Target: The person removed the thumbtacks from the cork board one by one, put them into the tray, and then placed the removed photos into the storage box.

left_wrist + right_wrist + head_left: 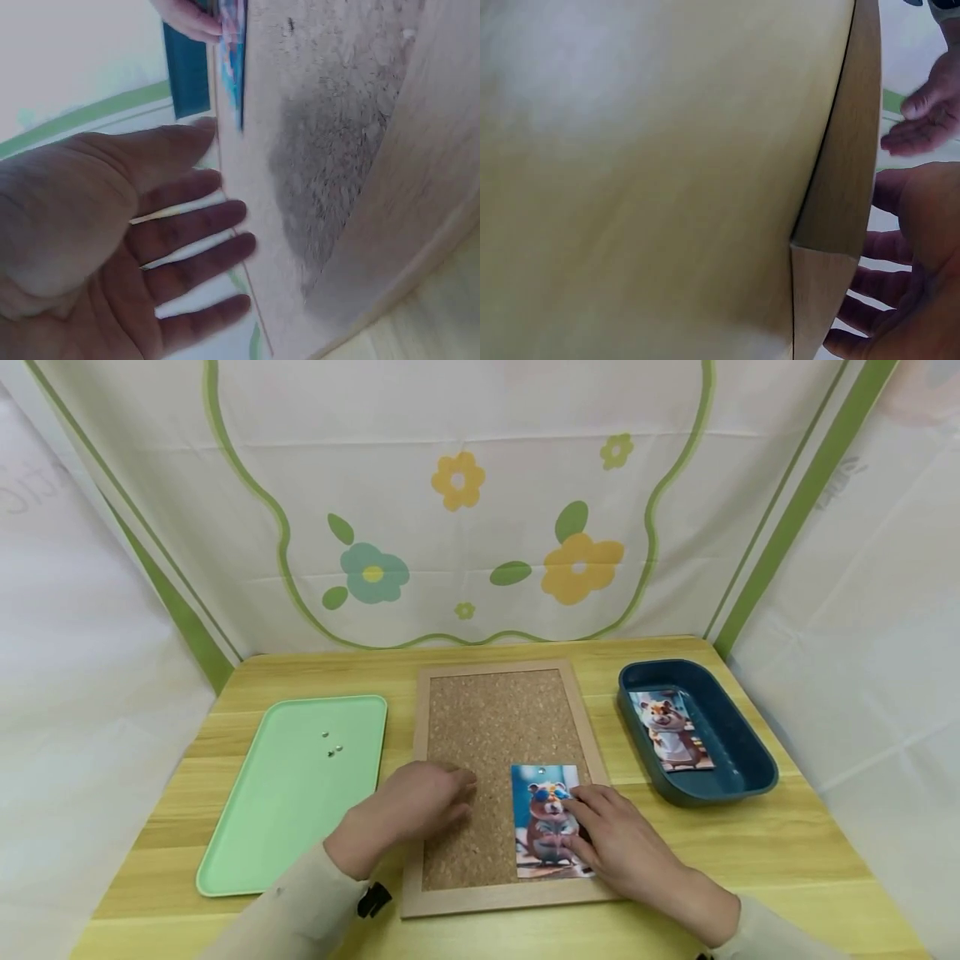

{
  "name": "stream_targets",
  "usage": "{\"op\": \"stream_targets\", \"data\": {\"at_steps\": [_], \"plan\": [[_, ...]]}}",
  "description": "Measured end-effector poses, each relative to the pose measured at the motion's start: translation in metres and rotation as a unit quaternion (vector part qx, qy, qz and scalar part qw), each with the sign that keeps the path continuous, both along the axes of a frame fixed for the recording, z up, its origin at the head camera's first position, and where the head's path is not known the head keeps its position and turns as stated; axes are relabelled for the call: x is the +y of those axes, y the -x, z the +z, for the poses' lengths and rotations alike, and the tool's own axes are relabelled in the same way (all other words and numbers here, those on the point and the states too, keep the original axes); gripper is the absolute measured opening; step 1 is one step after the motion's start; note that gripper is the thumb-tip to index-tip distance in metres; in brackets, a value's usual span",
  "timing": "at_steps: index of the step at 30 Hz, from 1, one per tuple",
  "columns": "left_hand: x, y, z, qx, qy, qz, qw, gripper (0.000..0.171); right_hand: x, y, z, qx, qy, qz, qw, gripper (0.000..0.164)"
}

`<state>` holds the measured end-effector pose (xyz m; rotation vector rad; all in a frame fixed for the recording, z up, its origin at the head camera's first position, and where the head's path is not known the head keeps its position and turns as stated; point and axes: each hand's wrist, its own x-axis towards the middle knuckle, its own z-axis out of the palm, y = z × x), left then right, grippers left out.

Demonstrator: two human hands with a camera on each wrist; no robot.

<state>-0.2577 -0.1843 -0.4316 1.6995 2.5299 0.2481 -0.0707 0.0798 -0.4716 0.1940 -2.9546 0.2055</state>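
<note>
A photo card of a hamster in blue sunglasses [542, 839] lies on the lower right of a wood-framed cork board [495, 714]. At the card's top edge sits a small round pin head [542, 770]. My right hand [630, 847] rests its fingers on the card's right side, its palm over the board's frame. Over the left part of the cork, my left hand [420, 802] hovers with nothing in it. The left wrist view shows that hand's fingers [202, 255] spread and extended, thumb apart.
Left of the board lies a green tray [292, 810] with several small pins [331, 752] on it. To the right stands a dark blue bin [738, 752] holding another hamster photo card [671, 731]. A flowered curtain [465, 560] hangs behind the wooden table [787, 860].
</note>
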Motion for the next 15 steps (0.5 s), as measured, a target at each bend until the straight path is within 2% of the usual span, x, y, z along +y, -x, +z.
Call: {"op": "stream_targets", "data": {"at_steps": [3, 7, 15], "plan": [[0.014, 0.001, -0.001, 0.005, -0.012, -0.027, 0.9995, 0.024, 0.000, 0.000, 0.001, 0.006, -0.007, 0.007, 1.000, 0.045], [0.034, 0.001, -0.001, 0.020, -0.015, -0.063, 0.9977, 0.022, 0.000, -0.001, 0.002, 0.004, -0.011, 0.010, 1.000, 0.044], [0.074, 0.009, -0.004, 0.077, 0.028, -0.118, 0.9897, 0.018, 0.000, 0.000, 0.000, 0.005, -0.015, 0.005, 1.000, 0.045]]}}
